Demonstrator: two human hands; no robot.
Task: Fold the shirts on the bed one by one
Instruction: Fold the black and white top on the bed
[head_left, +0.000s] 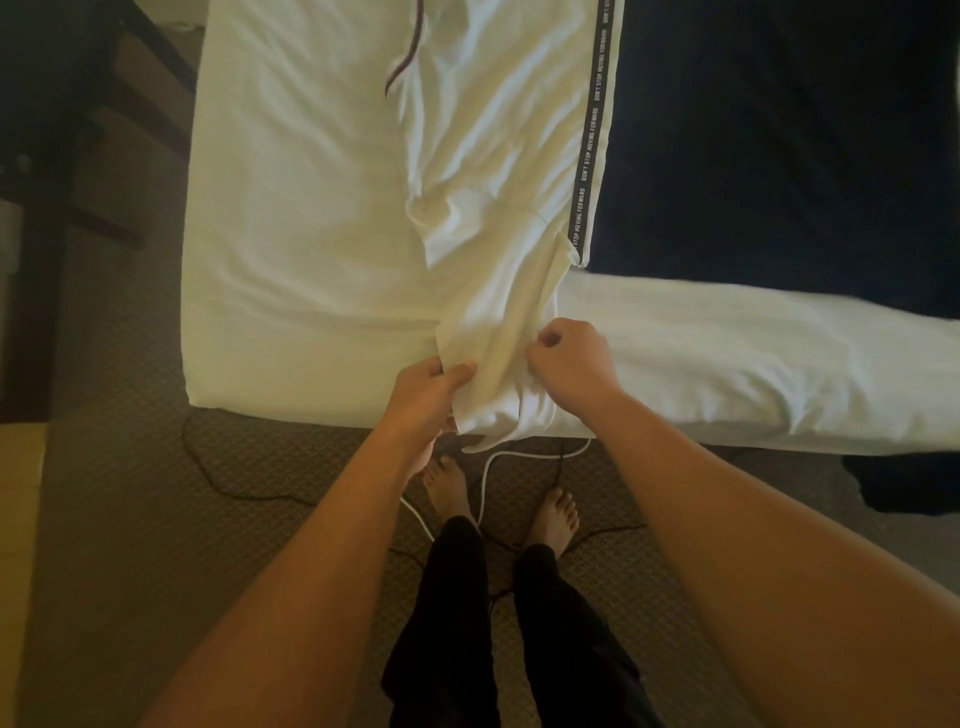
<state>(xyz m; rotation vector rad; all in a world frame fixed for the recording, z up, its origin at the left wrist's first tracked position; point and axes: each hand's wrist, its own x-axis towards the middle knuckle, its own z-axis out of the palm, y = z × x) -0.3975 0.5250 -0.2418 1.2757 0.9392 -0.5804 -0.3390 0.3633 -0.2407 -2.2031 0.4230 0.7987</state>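
Both hands pinch white shirt (498, 291) at bed (291, 291) edge, left hand (431, 389) and right hand (571, 358) fingers curled on near end, shirt's long axis running straight away from fingers.

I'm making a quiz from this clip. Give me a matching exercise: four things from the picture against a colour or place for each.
Things:
1. shirt
2. blanket
3. white cable
4. left hand

Descriptions:
A. navy, on the bed's right side
B. on the carpet by the feet
C. cream, with a lettered black stripe
D. grips the shirt at the bed's edge

Pairs: 1-C, 2-A, 3-B, 4-D
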